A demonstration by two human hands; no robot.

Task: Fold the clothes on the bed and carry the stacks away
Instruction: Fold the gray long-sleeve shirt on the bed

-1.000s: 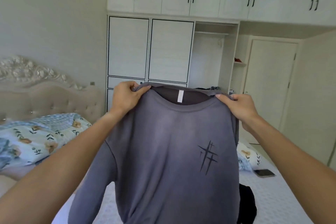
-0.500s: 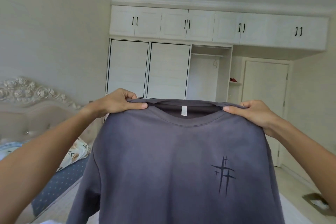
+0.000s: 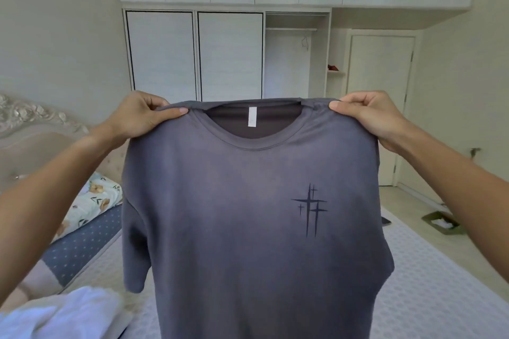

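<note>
A grey T-shirt (image 3: 234,215) with a dark cross-shaped print on its chest hangs spread out in front of me, collar up, above the bed (image 3: 429,297). My left hand (image 3: 140,115) pinches its left shoulder seam beside the collar. My right hand (image 3: 366,115) pinches the right shoulder the same way. The shirt's hem runs out of the bottom of the view and it hides most of the bed behind it. A white garment (image 3: 63,314) lies crumpled at the bottom left.
A floral pillow (image 3: 93,201) and a blue dotted quilt (image 3: 82,245) lie at the left by the padded headboard (image 3: 35,129). White wardrobes (image 3: 228,55) fill the far wall, beside a door (image 3: 382,85). A small open box (image 3: 442,223) sits on the floor at the right.
My hands have spread a little wider and pulled the shirt's shoulders taut and level. The view has tilted down, so more of the bed and the white garment show.
</note>
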